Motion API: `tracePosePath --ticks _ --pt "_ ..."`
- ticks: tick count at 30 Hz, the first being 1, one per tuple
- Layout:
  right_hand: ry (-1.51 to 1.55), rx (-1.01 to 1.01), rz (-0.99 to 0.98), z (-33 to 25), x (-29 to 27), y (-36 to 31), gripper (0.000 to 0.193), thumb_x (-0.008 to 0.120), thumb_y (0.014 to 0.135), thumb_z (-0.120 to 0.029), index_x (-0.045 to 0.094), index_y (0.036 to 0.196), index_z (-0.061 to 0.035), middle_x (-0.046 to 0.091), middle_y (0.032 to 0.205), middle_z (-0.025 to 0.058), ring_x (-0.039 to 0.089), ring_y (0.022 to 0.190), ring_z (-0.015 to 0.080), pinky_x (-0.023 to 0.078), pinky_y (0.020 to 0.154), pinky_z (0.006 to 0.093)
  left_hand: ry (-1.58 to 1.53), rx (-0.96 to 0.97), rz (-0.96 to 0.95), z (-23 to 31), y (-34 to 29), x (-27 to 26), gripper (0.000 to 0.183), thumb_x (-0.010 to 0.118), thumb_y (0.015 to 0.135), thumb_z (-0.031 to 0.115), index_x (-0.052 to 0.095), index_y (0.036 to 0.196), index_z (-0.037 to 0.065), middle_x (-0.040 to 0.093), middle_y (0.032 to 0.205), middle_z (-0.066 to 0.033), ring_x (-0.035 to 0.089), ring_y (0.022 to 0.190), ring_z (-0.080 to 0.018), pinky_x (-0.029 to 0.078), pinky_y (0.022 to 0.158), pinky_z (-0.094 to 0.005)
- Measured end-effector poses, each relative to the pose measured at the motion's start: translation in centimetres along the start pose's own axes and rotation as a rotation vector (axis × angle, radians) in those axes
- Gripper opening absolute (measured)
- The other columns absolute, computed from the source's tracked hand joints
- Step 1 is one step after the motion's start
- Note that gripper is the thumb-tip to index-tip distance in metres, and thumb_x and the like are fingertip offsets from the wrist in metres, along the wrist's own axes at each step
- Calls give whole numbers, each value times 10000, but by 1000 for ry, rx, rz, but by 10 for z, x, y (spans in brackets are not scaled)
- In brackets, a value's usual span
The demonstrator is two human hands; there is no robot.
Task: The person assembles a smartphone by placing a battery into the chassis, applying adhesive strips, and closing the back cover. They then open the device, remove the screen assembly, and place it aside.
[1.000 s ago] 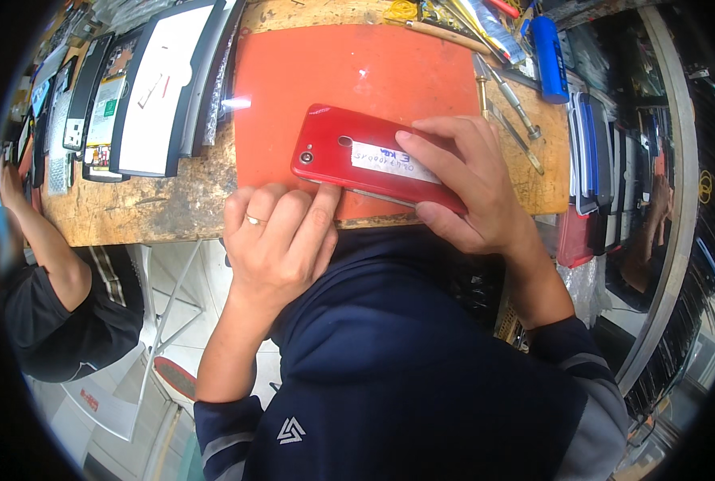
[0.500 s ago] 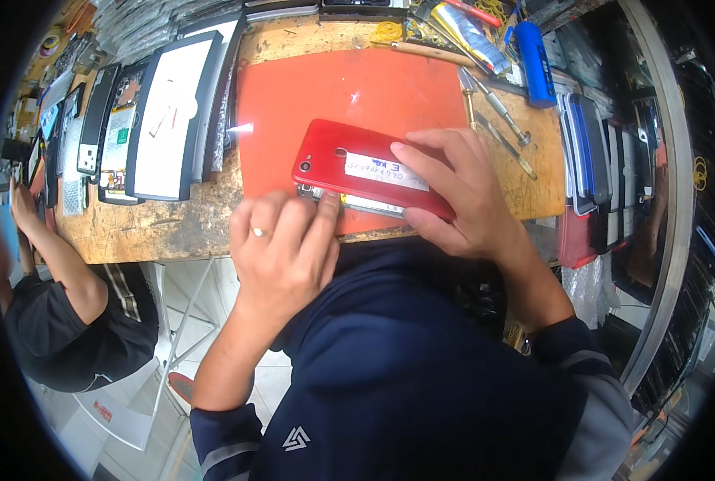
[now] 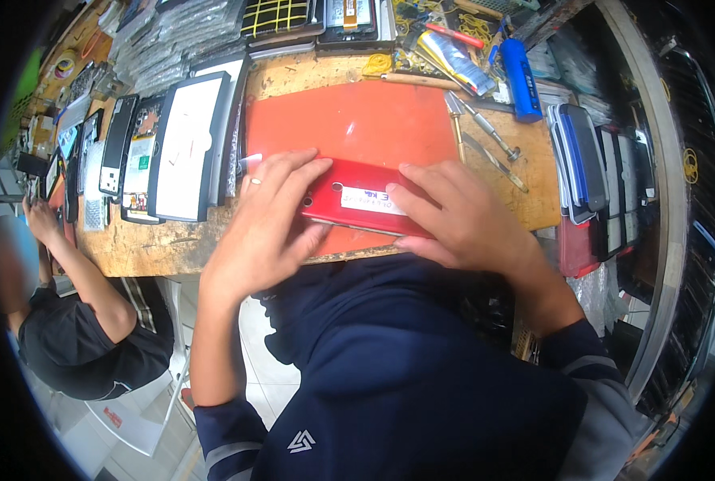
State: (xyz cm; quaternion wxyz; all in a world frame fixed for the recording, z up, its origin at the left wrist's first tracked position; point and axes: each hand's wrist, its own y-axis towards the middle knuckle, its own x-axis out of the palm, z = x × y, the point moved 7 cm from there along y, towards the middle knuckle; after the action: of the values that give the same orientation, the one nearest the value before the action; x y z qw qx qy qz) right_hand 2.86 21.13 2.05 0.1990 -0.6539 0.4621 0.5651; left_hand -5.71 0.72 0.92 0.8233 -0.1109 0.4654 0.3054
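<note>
A red smartphone (image 3: 356, 173) lies back up over the near part of an orange mat (image 3: 357, 112). A white handwritten label (image 3: 367, 199) is stuck on its back cover, with a camera hole at the left end. My left hand (image 3: 263, 220) is closed around that left end, fingers at the far edge and thumb at the near edge. At the opposite end, my right hand (image 3: 465, 212) grips the phone, its fingers over the cover and its thumb below. A thin pale line shows along the near edge. The phone's front is hidden.
Left of the mat are a white panel in a dark frame (image 3: 187, 144) and opened phones (image 3: 139, 156). Screwdrivers (image 3: 492, 126) and a blue cylinder (image 3: 521, 80) lie at the right, near stacked phone panels (image 3: 578, 160). Bubble-wrapped packs (image 3: 177, 40) stand behind. Another person's arm (image 3: 85, 260) is at far left.
My left hand has moved from the phone's open near edge to its left end and now grips it. The inner parts that showed there are covered. My right hand still holds the other end.
</note>
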Motion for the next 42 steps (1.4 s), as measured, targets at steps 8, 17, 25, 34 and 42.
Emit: tracePosePath --ticks 8,17,25,34,42 --pt "290 113 219 46 -21 17 192 707 1012 -98 711 1184 -12 729 977 175 720 890 375 577 823 448 -134 -210 264 -3 9 -12 219 789 983 114 674 1131 0 714 924 -203 692 852 -434 558 772 -455" --pt "227 93 10 39 -1 39 398 828 901 -218 733 1223 -6 663 1136 132 646 1074 331 534 939 423 -247 -575 261 -6 -19 -5 376 833 953 133 666 1254 -20 726 879 -155 718 761 -278 566 714 -385" --pt "140 -2 -97 19 -3 47 696 905 731 -315 657 1278 35 599 1133 165 604 1079 360 511 943 459 -46 -313 288 13 -22 4 810 916 756 71 566 1485 28 647 1228 -173 647 1105 -350 535 968 -442" --pt "32 -10 -245 7 -1 63 618 922 692 -327 585 1091 5 558 1091 187 584 1073 363 495 948 463 39 -309 323 19 -24 6 811 908 745 114 582 1482 19 653 1206 -177 669 1061 -373 543 925 -459" --pt "79 38 -246 6 2 65 665 932 703 -302 547 1142 17 544 1084 202 578 1055 380 495 921 491 77 -306 356 18 -28 8 845 932 744 203 568 1486 27 653 1114 -140 647 1037 -350 539 837 -459"
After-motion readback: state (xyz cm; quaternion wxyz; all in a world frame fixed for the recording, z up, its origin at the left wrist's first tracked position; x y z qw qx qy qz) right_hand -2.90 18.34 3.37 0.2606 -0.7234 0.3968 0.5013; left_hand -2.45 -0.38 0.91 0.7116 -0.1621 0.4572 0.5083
